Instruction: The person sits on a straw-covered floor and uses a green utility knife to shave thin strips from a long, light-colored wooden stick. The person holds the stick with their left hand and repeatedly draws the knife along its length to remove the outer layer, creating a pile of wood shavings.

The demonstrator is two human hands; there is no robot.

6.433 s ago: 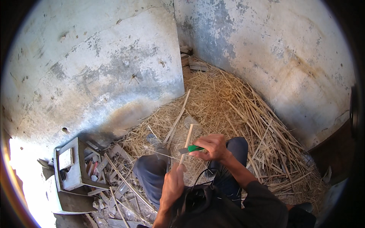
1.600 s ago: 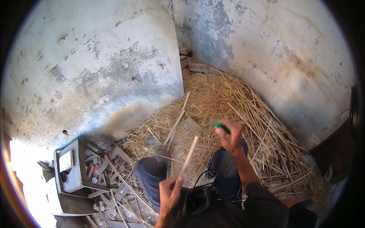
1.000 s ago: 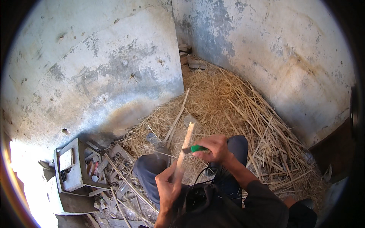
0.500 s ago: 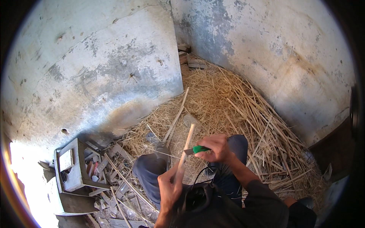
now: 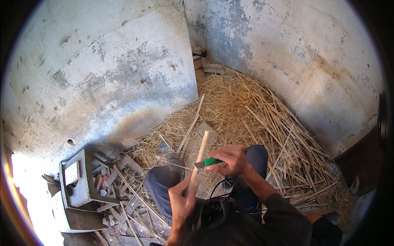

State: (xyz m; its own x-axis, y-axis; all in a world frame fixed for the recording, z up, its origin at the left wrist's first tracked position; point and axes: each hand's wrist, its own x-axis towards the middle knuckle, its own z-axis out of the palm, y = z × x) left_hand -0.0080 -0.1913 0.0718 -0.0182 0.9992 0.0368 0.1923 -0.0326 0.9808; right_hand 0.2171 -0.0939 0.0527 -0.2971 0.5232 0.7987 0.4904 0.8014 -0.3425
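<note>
My left hand (image 5: pixel 182 200) is closed round the lower part of a pale split bamboo strip (image 5: pixel 202 146), which points up and away from me, slightly tilted. In my right hand (image 5: pixel 232 160) is a knife (image 5: pixel 212 161) with a green handle. Its short grey blade lies against the strip just above my left fingers. The strip's lower end passes behind my left hand toward my dark clothing. Both hands are between my bent knees.
Long bamboo strips (image 5: pixel 283 143) are heaped along the right wall, with shavings (image 5: pixel 223 92) spread over the floor ahead. A wooden box frame (image 5: pixel 84 197) lies on its side at the left, among scrap wood. Two worn plaster walls (image 5: pixel 135 69) meet in the far corner.
My right hand and the knife have shifted slightly left and down along the strip. The strip's upper end has moved a little up and left; my left hand keeps its hold.
</note>
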